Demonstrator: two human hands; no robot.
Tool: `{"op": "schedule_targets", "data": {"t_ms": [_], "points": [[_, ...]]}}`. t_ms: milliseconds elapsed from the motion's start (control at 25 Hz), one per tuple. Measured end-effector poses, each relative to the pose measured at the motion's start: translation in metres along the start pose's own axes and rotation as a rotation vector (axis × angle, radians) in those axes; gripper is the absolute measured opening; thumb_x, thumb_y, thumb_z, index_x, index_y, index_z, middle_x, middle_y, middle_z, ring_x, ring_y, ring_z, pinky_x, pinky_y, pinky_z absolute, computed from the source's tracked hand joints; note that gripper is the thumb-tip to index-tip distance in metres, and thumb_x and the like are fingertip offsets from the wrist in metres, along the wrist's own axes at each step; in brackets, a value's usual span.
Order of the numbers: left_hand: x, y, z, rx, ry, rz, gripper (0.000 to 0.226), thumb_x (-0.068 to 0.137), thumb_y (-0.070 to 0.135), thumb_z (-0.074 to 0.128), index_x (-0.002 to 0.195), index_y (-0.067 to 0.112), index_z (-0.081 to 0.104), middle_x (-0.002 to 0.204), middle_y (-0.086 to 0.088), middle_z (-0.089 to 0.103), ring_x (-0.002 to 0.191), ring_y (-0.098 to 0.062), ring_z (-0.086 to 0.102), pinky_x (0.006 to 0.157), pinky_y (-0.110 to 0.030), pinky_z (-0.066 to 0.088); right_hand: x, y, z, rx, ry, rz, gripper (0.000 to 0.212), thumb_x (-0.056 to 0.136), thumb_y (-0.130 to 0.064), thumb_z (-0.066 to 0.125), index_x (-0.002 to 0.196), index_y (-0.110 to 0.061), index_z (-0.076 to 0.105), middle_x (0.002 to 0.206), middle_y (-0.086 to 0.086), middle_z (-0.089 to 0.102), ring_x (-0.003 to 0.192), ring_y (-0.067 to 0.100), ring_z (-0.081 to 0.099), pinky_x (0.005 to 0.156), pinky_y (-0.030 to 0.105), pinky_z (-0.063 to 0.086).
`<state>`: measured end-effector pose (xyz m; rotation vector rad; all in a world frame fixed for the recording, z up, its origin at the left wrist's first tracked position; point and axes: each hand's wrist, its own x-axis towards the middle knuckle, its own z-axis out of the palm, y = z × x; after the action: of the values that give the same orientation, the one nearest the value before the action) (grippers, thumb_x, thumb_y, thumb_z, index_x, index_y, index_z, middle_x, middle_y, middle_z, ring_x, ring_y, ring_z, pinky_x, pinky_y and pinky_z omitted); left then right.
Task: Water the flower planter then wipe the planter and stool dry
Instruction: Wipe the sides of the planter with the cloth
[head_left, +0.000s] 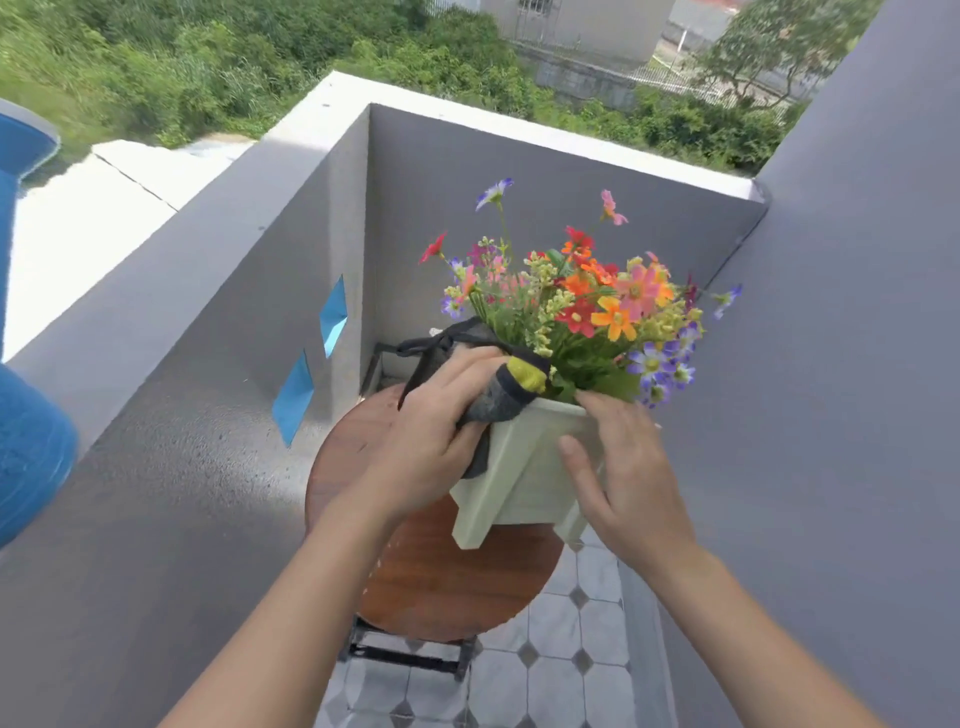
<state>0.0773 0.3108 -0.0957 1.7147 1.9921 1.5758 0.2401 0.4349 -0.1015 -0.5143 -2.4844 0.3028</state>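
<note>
A pale green square planter (524, 467) full of mixed coloured flowers (587, 306) stands on a round brown wooden stool (441, 577). My left hand (436, 436) is shut on a dark grey cloth (493, 405) with a yellow patch, pressed against the planter's left rim. My right hand (618, 473) lies flat against the planter's right front side, fingers spread along its wall. The planter looks tilted toward the right.
The stool stands in a narrow balcony corner with grey walls (208, 364) left, behind and right. Two blue tape patches (293, 400) are on the left wall. Patterned floor tiles (566, 670) show below. A blue object (31, 447) sits at the far left.
</note>
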Motion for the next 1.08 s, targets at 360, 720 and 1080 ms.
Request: {"op": "schedule_targets", "data": {"t_ms": [360, 720, 1080], "points": [[-0.014, 0.037, 0.026, 0.053, 0.070, -0.085, 0.041, 0.085, 0.013, 0.042, 0.122, 0.008, 0.059, 0.126, -0.008, 0.055, 0.120, -0.024, 0.047, 0.102, -0.052, 0.037, 0.015, -0.005, -0.014, 0.298, -0.119, -0.009, 0.039, 0.097, -0.037, 0.036, 0.069, -0.011, 0.044, 0.060, -0.010, 0.038, 0.058, 0.008, 0.033, 0.053, 0.021, 0.025], [-0.022, 0.009, 0.037, 0.059, 0.370, -0.650, 0.062, 0.094, 0.050, 0.014, 0.130, 0.010, 0.045, 0.160, -0.007, 0.016, 0.146, -0.027, 0.001, 0.113, -0.061, 0.005, 0.005, -0.004, -0.011, 0.338, -0.127, 0.000, 0.037, 0.094, -0.055, 0.025, 0.066, -0.031, 0.029, 0.056, -0.015, 0.027, 0.054, -0.003, 0.036, 0.051, 0.009, 0.027], [-0.032, 0.007, 0.029, 0.065, 0.357, -0.500, 0.049, 0.102, 0.039, 0.026, 0.142, 0.012, 0.039, 0.158, -0.007, 0.018, 0.146, -0.029, 0.008, 0.115, -0.053, 0.011, 0.007, -0.015, -0.008, 0.318, -0.131, -0.012, 0.049, 0.093, -0.058, 0.021, 0.068, -0.019, 0.036, 0.057, -0.012, 0.030, 0.056, 0.000, 0.035, 0.053, 0.014, 0.028]]}}
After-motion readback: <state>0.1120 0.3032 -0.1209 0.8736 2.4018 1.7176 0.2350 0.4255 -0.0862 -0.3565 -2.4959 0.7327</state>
